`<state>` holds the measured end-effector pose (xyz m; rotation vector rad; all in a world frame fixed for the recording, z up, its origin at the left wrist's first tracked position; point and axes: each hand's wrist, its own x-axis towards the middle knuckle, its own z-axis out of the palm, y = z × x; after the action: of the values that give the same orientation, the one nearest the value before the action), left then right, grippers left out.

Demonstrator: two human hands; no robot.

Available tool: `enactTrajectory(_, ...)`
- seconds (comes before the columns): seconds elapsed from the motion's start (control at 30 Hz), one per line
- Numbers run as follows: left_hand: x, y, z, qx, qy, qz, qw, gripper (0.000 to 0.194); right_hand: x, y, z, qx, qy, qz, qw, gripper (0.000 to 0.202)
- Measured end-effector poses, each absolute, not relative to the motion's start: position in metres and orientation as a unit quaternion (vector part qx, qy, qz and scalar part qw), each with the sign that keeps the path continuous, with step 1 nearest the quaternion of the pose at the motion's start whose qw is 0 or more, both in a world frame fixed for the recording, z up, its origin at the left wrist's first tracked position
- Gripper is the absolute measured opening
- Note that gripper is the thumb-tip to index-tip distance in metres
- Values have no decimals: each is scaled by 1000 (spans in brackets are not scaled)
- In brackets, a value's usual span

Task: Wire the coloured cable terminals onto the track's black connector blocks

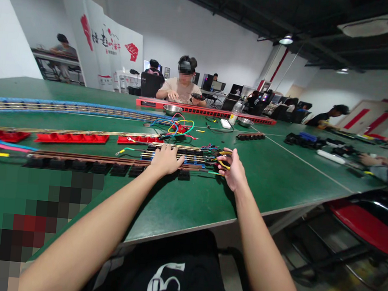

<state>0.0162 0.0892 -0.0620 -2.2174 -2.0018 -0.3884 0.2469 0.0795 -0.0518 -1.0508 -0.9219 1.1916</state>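
Observation:
My left hand point(167, 160) lies over the brass-coloured rods of a rail assembly point(191, 158), fingers spread and pressing down on top. In my right hand point(235, 171) is a pair of pliers point(225, 161) with yellow and black handles, at the right end of the rods. Short coloured wires point(207, 147) come out of that end, close to the pliers; the jaws are too small to make out. A green wire with a ring lug point(124, 150) sticks out to the left of my left hand. Brown rails on black blocks point(87, 159) run along the near side.
Red slotted holders point(72, 138) and a long blue-edged rail point(64, 108) lie to the left on the green table. Beyond are tangled coloured wires point(180, 128), a metal bowl point(172, 109), a bottle point(235, 113) and a red bar point(207, 111). A co-worker point(184, 83) sits opposite, holding a power tool.

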Motion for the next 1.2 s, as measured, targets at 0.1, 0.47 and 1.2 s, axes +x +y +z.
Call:
enactTrajectory(0.1,16,89,-62,-735,-663,-129,63,59,252,75,-47,-425,-392,566,587,41)
enactTrajectory(0.47,16,91,-63,-737,-660,-128,70,60,242,67,-51,-435,-447,528,576,45)
enactTrajectory(1.2,16,90,-62,-735,-661,-134,61,59,240,62,-66,-547,-712,128,420,41)
